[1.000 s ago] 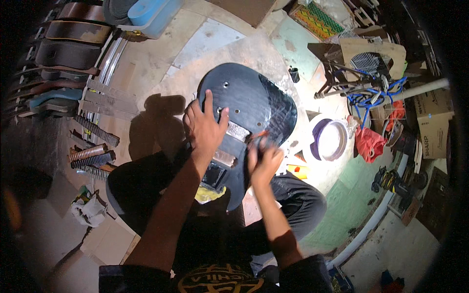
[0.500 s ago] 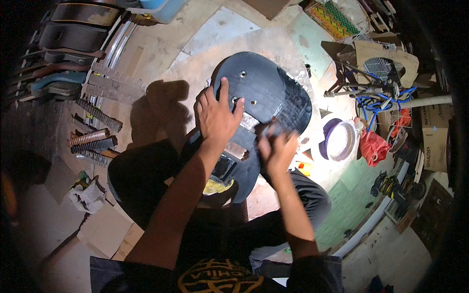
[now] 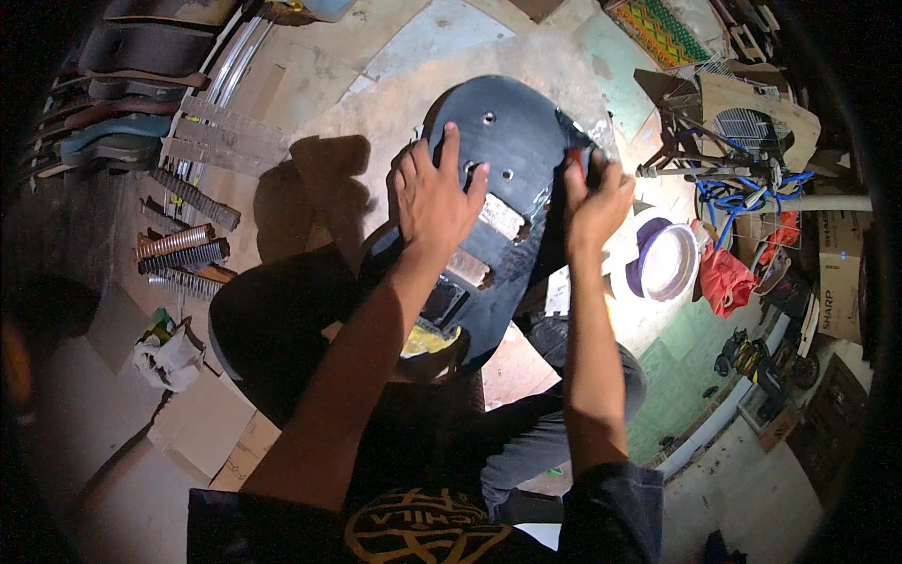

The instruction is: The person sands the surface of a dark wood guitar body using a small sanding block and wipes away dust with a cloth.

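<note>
I have the left grip (image 3: pixel 437 202) spread, grasping nothing, atop the electric guitar body (image 3: pixel 526 188); the right grip (image 3: pixel 601 202) pinches a small reddish piece (image 3: pixel 583 160). Uneven pressure could swivel the body beneath them.

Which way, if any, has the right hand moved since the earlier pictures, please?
Yes: the right hand has moved up and rightward, judged against the purple bowl.

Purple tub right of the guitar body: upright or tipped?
Upright: the purple tub's round mouth faces up, with its pale inside showing.
</note>
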{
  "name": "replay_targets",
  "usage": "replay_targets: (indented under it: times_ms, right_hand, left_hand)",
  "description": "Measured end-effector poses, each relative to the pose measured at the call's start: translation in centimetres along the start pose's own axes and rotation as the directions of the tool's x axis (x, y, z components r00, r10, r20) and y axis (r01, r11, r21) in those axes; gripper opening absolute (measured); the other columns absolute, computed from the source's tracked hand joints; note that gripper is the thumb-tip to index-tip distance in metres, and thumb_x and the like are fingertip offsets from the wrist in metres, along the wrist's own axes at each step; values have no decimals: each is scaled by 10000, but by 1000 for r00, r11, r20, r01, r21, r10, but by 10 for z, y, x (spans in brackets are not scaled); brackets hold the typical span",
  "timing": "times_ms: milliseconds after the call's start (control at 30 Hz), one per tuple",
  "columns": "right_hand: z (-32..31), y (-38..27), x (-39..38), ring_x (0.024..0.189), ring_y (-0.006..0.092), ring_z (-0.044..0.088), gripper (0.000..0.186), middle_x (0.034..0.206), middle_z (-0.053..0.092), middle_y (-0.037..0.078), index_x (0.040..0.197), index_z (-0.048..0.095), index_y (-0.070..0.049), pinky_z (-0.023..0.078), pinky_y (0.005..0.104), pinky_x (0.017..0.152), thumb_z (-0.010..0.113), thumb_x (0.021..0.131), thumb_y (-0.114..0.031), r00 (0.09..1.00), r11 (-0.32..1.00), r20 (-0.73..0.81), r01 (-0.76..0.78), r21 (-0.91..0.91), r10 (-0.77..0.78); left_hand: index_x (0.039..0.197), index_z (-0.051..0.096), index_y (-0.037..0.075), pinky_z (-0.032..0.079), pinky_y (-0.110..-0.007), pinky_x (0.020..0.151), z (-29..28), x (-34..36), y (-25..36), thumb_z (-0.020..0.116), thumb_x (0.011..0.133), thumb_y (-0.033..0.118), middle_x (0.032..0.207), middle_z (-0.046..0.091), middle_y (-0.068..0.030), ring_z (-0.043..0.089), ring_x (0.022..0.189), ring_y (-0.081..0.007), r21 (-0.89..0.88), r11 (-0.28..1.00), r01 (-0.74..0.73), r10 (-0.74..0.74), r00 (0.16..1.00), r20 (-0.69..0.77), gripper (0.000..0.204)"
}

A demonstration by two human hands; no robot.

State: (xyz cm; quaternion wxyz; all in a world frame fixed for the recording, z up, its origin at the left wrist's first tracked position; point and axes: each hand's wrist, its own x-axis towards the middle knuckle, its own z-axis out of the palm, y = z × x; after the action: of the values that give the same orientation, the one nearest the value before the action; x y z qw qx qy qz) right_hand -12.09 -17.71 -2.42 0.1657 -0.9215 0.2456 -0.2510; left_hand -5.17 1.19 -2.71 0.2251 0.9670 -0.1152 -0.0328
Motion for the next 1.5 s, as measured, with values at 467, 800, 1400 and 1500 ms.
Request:
replay_targets:
  times_ms: [467, 800, 1400, 1500]
  right_hand:
    - [-3, -32, -38, 887, 412, 553, 385, 953, 555, 194, 1000, 687, -87, 418, 493, 773, 841, 728, -312, 960, 994, 261, 89, 61, -102]
    - [14, -61, -18, 878, 412, 567, 383, 906, 584, 202, 1017, 702, -99, 433, 485, 753, 845, 718, -290, 955, 992, 269, 129, 4, -125]
    - [57, -72, 59, 900, 416, 566, 364, 940, 569, 215, 997, 667, -56, 431, 502, 756, 822, 760, -285, 975, 982, 133, 186, -40, -179]
    - [26, -95, -20, 906, 380, 545, 470, 920, 530, 179, 1057, 696, -123, 413, 454, 754, 870, 670, -323, 873, 951, 381, 302, 66, -304]
  left_hand:
    - [1503, 441, 99, 382, -516, 1050, 4, 3, -7, 622, 929, 460, 1336, 493, -261, 464, 1242, -423, 37, 999, 7, -7, 1000, -2, 702]
    - [1463, 463, 45, 416, -490, 1051, 11, 8, -23, 579, 983, 283, 1282, 582, -224, 504, 1227, -404, -237, 963, 125, -150, 984, -92, 548]
    - [1400, 519, -1, 494, -475, 984, 11, 1, -22, 504, 930, 11, 1207, 656, -284, 622, 1154, -431, -615, 762, 201, -297, 953, -57, 470]
    - [1433, 491, 8, 512, -452, 956, 17, 2, -34, 504, 888, 1, 1209, 641, -262, 639, 1073, -397, -628, 764, 148, -279, 954, -114, 545]
